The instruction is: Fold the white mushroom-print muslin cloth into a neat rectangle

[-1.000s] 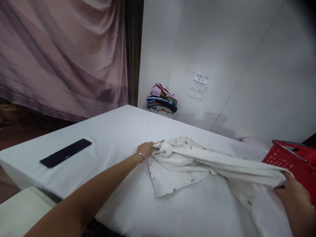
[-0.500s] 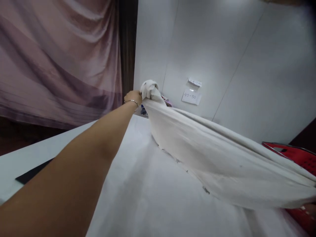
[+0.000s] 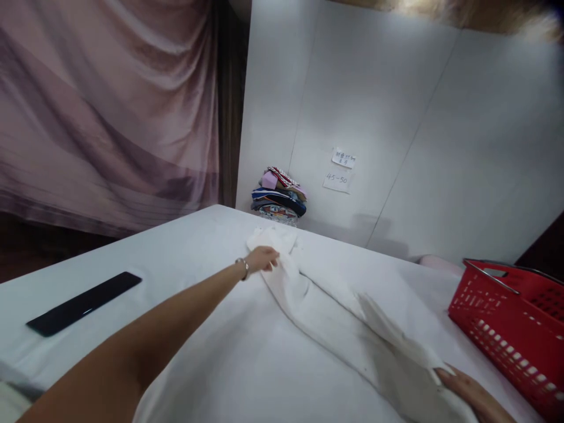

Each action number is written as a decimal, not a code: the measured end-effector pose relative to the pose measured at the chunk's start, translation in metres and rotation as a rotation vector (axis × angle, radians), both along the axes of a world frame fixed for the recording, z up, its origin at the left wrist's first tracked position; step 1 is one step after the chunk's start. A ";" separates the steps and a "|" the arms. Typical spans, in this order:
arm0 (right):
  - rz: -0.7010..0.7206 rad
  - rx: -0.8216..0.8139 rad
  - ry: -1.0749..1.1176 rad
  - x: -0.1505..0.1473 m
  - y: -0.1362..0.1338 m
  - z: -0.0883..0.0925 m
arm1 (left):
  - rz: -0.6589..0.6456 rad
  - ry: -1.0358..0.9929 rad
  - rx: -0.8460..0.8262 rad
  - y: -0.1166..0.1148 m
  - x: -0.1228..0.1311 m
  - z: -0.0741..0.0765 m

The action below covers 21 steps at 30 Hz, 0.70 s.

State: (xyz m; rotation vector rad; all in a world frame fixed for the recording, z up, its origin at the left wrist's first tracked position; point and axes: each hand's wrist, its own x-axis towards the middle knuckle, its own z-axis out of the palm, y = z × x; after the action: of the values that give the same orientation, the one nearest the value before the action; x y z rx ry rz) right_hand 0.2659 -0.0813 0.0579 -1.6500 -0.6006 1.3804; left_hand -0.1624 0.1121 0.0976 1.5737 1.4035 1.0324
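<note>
A long white garment [image 3: 335, 323] lies stretched over the white-covered table, its near part wrinkled and its far end bunched. My left hand [image 3: 263, 258], with a bracelet at the wrist, is closed on the cloth near the far end. At the lower right, my right hand [image 3: 469, 390] grips the near end of the same cloth, its fingers partly hidden by the fabric.
A red plastic basket [image 3: 506, 323] stands on the right. A black flat object [image 3: 83, 302] lies on the table [image 3: 185, 235] at left. Folded clothes [image 3: 279, 197] are stacked beyond the far edge, before a wall with paper labels [image 3: 338, 181].
Both hands have lowered the white garment from the air onto the table. The folded stack, the basket and the whole black object now show more fully.
</note>
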 end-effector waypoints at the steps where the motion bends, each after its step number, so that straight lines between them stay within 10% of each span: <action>1: 0.016 0.014 0.036 -0.018 -0.003 0.004 | -0.082 0.016 -0.050 -0.019 0.012 -0.011; 6: 0.378 0.297 0.243 -0.118 -0.006 0.020 | -0.800 0.040 -0.025 -0.131 0.077 -0.034; 12: 0.711 0.508 0.363 -0.190 -0.007 0.017 | -0.674 -0.246 0.147 -0.189 0.103 -0.041; 17: 0.538 0.542 0.445 -0.199 0.010 0.020 | -0.489 -0.073 0.223 -0.188 0.075 -0.059; 21: 0.406 0.374 0.543 -0.203 0.033 0.010 | -0.681 0.223 0.320 -0.194 0.051 -0.052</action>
State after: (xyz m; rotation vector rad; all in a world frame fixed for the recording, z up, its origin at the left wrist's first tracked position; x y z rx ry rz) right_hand 0.0630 -0.0481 0.0679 -0.8284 -0.8299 1.7872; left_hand -0.1113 -0.0818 0.0455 2.2397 0.7381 0.6918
